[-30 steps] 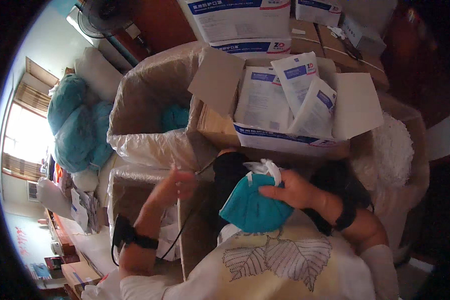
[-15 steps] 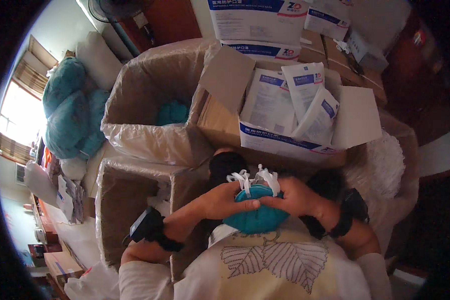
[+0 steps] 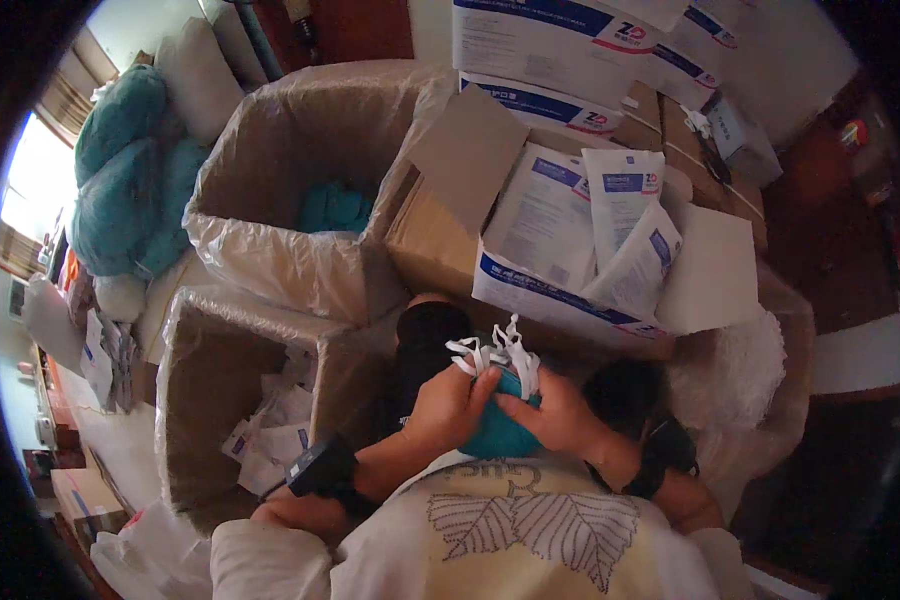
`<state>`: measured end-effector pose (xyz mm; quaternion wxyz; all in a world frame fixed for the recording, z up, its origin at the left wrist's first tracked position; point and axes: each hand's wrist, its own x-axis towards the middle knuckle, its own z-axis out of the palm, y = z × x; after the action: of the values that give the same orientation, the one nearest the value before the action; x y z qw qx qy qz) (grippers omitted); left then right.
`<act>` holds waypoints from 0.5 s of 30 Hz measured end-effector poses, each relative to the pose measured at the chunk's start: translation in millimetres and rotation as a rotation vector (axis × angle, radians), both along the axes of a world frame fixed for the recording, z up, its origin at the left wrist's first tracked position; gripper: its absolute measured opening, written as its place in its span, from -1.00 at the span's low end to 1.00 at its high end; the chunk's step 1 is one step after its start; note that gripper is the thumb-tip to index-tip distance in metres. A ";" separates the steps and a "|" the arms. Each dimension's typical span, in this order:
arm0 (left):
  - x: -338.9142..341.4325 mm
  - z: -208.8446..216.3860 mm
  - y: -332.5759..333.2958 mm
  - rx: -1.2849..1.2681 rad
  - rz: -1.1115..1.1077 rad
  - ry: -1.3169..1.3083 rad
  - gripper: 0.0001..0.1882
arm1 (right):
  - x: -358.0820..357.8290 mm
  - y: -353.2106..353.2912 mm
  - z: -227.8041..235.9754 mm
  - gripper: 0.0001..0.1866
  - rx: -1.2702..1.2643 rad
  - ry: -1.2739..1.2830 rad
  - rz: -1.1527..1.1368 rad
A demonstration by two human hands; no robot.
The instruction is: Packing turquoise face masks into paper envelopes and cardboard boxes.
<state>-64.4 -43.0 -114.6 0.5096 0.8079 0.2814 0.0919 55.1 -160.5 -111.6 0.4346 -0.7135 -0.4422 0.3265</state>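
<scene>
A teal face mask [image 3: 503, 432] with white straps [image 3: 500, 352] bunched at its top is between my hands, close to my chest. My left hand [image 3: 448, 405] grips its left side, thumb lying across the front. On the other side my right hand [image 3: 558, 412] holds it, thumb angled up over the cloth. The fingers behind the mask are hidden. Just beyond my hands stands an open white and blue carton [image 3: 560, 295] with several flat white packets [image 3: 542, 215] inside.
A plastic-lined box [image 3: 270, 262] at the upper left holds teal masks [image 3: 336, 207]. Nearer, another lined box [image 3: 232, 318] contains white packets [image 3: 275, 430]. Large teal-filled bags [image 3: 130, 190] pile at the far left. Stacked white cartons [image 3: 550, 50] rise at the back.
My hands and the mask have shifted slightly left, and my thumbs now point more upward on it. The view has turned a little, showing more of the near lined box's inside.
</scene>
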 end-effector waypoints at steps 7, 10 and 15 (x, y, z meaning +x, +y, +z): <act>-8.7 -22.9 18.1 0.057 0.003 -0.021 -0.79 | 25.8 16.0 13.6 -0.81 0.361 1.275 -0.253; -13.2 -17.4 35.7 -0.074 0.020 -0.037 -0.79 | 38.8 16.1 39.0 -0.82 0.187 1.141 -0.271; -7.1 15.6 47.2 0.283 -0.217 -0.072 -0.78 | 28.7 13.6 48.4 -0.77 -0.086 -0.145 0.226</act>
<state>-71.5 4.2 -99.0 0.4077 0.8933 0.1583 0.1037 83.8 -146.9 -63.2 0.3308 -0.6991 -0.5353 0.3395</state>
